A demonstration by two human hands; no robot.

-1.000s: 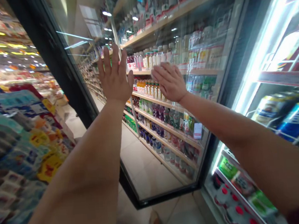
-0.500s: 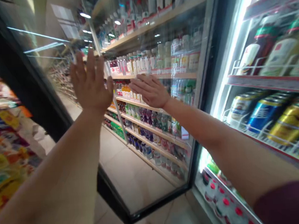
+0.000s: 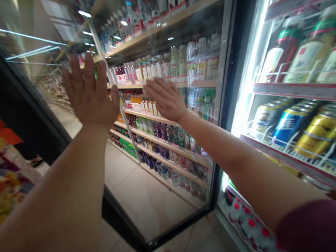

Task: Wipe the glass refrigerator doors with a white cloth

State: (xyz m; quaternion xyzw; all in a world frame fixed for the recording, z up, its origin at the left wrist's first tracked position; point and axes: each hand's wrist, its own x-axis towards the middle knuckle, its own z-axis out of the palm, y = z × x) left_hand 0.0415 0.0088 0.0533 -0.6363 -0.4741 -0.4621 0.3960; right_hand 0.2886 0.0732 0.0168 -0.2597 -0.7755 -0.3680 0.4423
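Observation:
A tall glass door with a black frame stands swung open from a lit drinks cooler. Against its pane, my left hand is raised with the fingers spread and holds nothing. Farther right, my right hand is also at the glass, its fingers stretched out and leaning left, likewise without anything in it. Whether each palm presses on the pane or hovers just before it, I cannot tell. Both arms reach forward in front of the door.
Cooler shelves on the right hold bottles, cans and red-capped bottles lower down. Through the glass appear wooden shelves of drinks and a tiled floor. Colourful packages stand at the left.
The view has shifted slightly, so the door, shelves and cooler sit a little farther left. My left hand appears lower and farther left; both hands keep their flat, open shape.

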